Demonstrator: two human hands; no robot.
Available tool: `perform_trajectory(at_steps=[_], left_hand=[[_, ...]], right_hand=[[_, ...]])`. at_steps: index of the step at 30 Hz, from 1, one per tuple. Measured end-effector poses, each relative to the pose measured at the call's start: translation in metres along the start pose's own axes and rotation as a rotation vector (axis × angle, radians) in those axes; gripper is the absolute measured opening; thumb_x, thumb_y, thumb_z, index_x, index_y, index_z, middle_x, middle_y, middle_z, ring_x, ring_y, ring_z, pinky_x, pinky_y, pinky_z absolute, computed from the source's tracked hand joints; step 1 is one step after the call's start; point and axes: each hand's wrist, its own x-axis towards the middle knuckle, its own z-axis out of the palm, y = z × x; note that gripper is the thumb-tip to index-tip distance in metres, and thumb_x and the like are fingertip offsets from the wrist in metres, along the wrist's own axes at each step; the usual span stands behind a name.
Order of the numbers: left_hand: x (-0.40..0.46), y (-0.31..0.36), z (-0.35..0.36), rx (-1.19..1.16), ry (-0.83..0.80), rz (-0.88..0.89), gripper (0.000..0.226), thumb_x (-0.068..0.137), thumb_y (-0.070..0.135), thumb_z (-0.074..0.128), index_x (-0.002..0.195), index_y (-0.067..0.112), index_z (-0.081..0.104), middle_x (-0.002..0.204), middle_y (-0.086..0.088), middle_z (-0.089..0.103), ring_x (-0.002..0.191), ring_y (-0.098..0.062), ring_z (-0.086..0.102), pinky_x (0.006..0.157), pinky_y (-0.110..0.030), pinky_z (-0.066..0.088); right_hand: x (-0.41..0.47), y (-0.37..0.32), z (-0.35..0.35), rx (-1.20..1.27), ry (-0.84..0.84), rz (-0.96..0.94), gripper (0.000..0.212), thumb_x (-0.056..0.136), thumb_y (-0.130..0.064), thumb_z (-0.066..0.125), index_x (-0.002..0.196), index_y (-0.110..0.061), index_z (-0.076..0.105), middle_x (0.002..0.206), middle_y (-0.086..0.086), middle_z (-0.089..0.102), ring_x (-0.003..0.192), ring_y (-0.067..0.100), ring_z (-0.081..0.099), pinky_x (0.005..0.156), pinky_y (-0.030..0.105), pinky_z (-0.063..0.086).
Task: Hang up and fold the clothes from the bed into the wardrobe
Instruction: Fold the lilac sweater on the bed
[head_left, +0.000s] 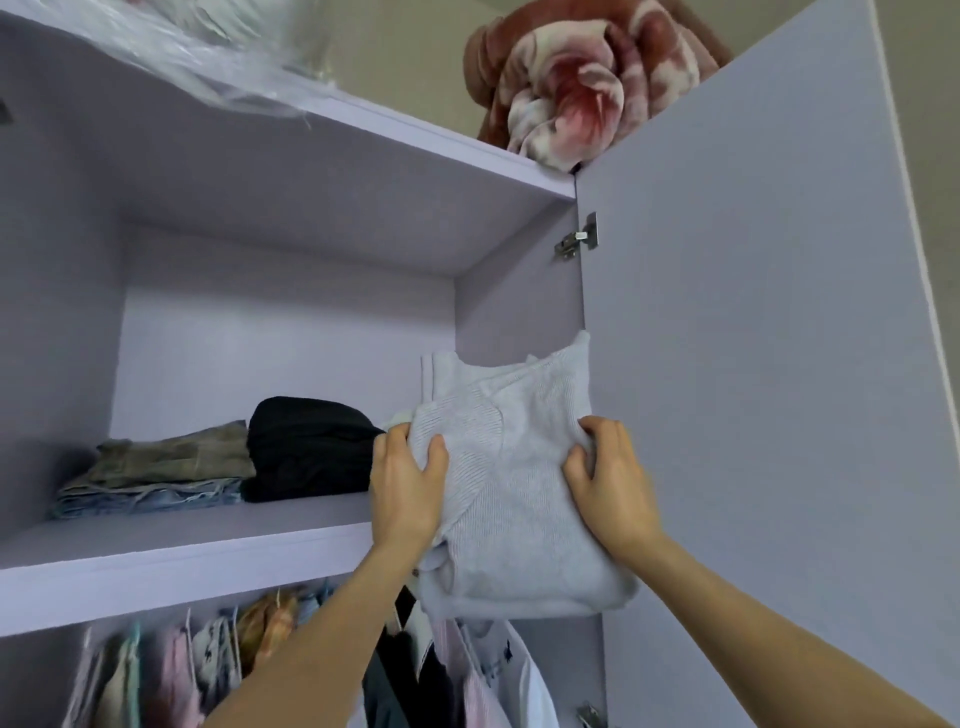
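Your left hand (408, 486) grips the left edge of a folded pale grey knit sweater (511, 499), thumb curled over the front of the fabric and fingers wrapped behind it. Your right hand (608, 483) pinches the sweater's right side, fingers bent into the knit near its upper right corner. Between the two hands the sweater is held upright against the front of the wardrobe shelf (208, 551), its upper part already inside the compartment and its lower fold hanging below the shelf edge.

Just left of your left hand, on the same shelf, sits a folded black garment (306, 452), and further left lies a stack of an olive piece over frayed denim (161, 478). Right of your right hand stands the open wardrobe door (753, 364), with a metal hinge (579, 239) above the sweater. Below your forearms, hung clothes (218, 654) crowd the lower section. Well above your hands, a pink and brown blanket (582, 88) rests on the wardrobe top, and crumpled clear plastic (218, 47) lies to its left.
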Motion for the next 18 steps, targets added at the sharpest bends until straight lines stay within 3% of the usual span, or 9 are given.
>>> perform_trajectory(at_steps=[5, 11, 18], left_hand=[[0.029, -0.026, 0.022, 0.077, 0.116, 0.029, 0.035, 0.094, 0.026, 0.052, 0.121, 0.004, 0.052, 0.114, -0.009, 0.051, 0.092, -0.011, 0.044, 0.080, -0.023, 0.034], [0.104, -0.051, 0.038, 0.155, 0.203, 0.084, 0.035, 0.094, 0.029, 0.050, 0.120, 0.006, 0.052, 0.116, -0.008, 0.051, 0.089, -0.010, 0.042, 0.076, -0.020, 0.032], [0.195, -0.130, 0.071, 0.185, 0.234, 0.155, 0.036, 0.095, 0.032, 0.047, 0.121, 0.007, 0.049, 0.116, -0.006, 0.049, 0.086, -0.009, 0.041, 0.072, -0.023, 0.032]], right_hand=[[0.040, 0.020, 0.046, 0.052, -0.017, -0.103, 0.030, 0.094, -0.021, 0.044, 0.123, -0.013, 0.045, 0.116, -0.002, 0.049, 0.086, 0.016, 0.053, 0.072, 0.029, 0.041], [0.108, 0.021, 0.107, 0.121, 0.012, -0.154, 0.032, 0.094, -0.020, 0.045, 0.125, -0.012, 0.045, 0.120, 0.000, 0.049, 0.087, 0.017, 0.054, 0.072, 0.031, 0.040], [0.182, 0.034, 0.213, 0.101, 0.045, -0.217, 0.031, 0.095, -0.021, 0.043, 0.126, -0.011, 0.044, 0.125, 0.002, 0.047, 0.092, 0.022, 0.055, 0.074, 0.033, 0.042]])
